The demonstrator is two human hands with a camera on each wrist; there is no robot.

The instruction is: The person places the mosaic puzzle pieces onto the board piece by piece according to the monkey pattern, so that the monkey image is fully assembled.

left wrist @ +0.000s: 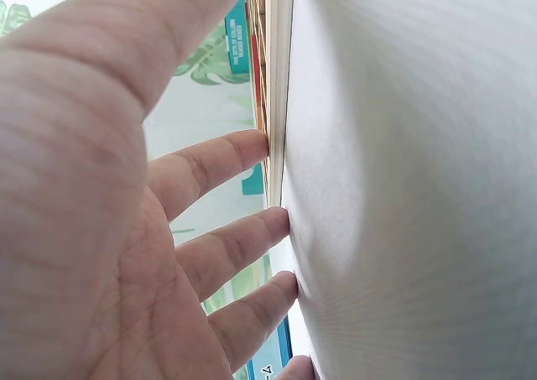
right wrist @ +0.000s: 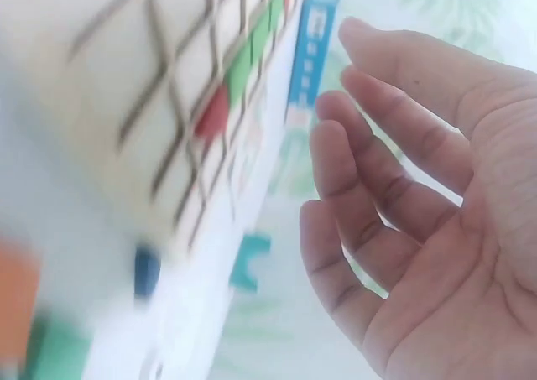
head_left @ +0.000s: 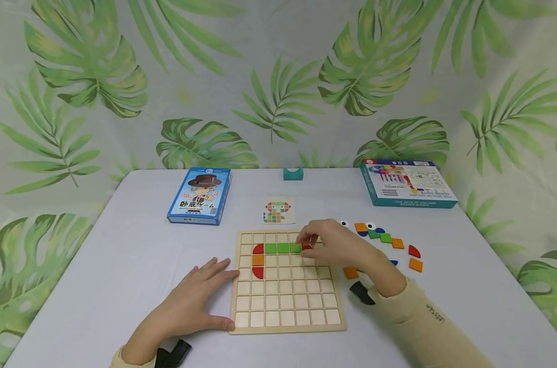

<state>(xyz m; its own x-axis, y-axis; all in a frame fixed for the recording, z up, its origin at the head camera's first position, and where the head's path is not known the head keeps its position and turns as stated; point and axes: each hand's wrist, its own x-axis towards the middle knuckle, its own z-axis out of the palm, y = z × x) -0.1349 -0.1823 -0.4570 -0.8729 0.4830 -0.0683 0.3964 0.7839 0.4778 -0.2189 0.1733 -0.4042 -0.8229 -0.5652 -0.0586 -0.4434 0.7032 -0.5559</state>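
Observation:
A wooden grid board [head_left: 287, 302] lies on the white-covered table. Along its upper part runs a row of green squares [head_left: 283, 248], with a red quarter-round piece [head_left: 258, 249] at its left end. Below that come an orange square [head_left: 258, 260] and another red piece [head_left: 258, 272]. My left hand [head_left: 191, 301] is spread, thumb and index fingertip against the board's left edge. Over the row's right end hovers my right hand [head_left: 335, 244], its fingers loosely bent. In the right wrist view nothing is between them, and a red piece [right wrist: 214, 113] sits in the grid beside the green.
Loose coloured pieces, such as an orange square [head_left: 415, 265] and a red quarter-round [head_left: 414, 251], lie right of the board. Behind it are a pattern card [head_left: 279, 211], a teal block [head_left: 293, 174], a blue game box [head_left: 200, 197] and a white-and-teal box [head_left: 407, 183].

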